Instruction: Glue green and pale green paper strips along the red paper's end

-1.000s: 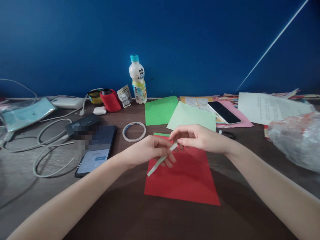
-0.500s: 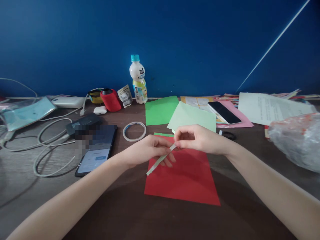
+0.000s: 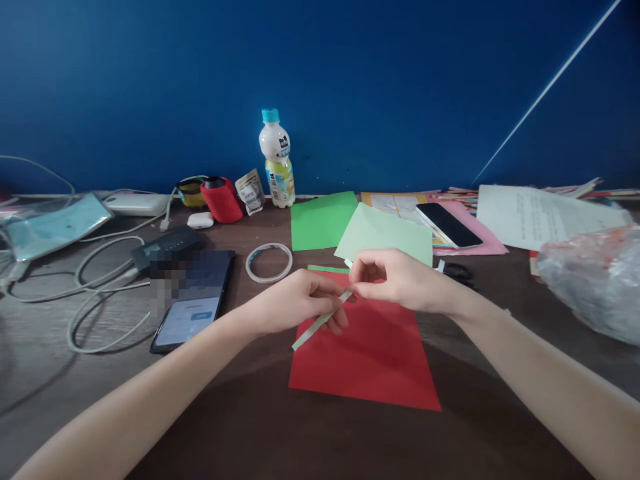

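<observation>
A narrow pale-green paper strip (image 3: 311,331) slants above the red sheet of paper (image 3: 370,360). My left hand (image 3: 305,303) is closed on the strip near its upper part, the thumb on top and the other fingers beneath. My right hand (image 3: 385,280) is pinched at the strip's upper end; a small pale tip shows just behind its fingers, and I cannot tell whether it belongs to the same strip. The red sheet lies flat below both hands, with a green edge of paper (image 3: 327,269) sticking out behind it. A roll of tape (image 3: 269,278) lies left of the hands.
Behind the hands lie a green sheet (image 3: 320,223), a pale-green sheet (image 3: 385,233) and a phone (image 3: 449,225) on pink paper. A bottle (image 3: 277,160) stands by the blue wall. At left are a tablet-like device (image 3: 195,320) and cables; crumpled clear plastic (image 3: 595,287) sits right.
The hands and strip stay almost in place. My right hand and wrist have shifted very slightly, and its fingers have curled a little at the strip's end.
</observation>
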Available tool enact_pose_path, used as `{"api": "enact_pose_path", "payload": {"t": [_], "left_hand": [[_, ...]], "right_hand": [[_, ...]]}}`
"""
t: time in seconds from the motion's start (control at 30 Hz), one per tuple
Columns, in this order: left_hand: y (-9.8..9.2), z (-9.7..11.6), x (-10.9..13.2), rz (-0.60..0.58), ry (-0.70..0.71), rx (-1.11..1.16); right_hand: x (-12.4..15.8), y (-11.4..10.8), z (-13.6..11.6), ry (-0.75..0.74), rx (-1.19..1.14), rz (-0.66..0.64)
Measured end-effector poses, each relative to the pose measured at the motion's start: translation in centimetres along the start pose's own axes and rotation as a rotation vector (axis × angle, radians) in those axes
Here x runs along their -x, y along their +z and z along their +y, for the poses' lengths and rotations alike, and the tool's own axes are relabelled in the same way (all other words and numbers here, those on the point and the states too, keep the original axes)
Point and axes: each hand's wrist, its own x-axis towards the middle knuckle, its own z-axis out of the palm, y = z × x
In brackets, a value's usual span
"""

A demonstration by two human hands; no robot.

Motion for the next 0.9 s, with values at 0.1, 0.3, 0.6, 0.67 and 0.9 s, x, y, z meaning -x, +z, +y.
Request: {"api": "enact_pose_path", "payload": {"t": [0.1, 0.3, 0.6, 0.67, 0.9], "left_hand": [[0.1, 0.3, 0.1, 0.009, -0.006, -0.060], [-0.4, 0.5, 0.2, 0.018, -0.044, -0.119], [-0.8, -0.7, 0.2, -0.242, -0.216, -0.139], [-1.0, -0.7, 0.4, -0.230, -0.214, -0.260], [-3.0, -0.2, 0.5, 0.420, -0.202, -1.000]], "right_hand": [[0.0, 0.0, 0.1, -0.027, -0.095, 0.023], [0.0, -0.3, 0.1, -0.038, -0.127, -0.030], [-0.5, -1.1, 1.4, 0.087, 0.153, -0.212], [-0.6, -0.9, 1.6, 0.087, 0.172, -0.238], [-1.0, 0.3, 2.5, 0.056, 0.327, -0.193]]}}
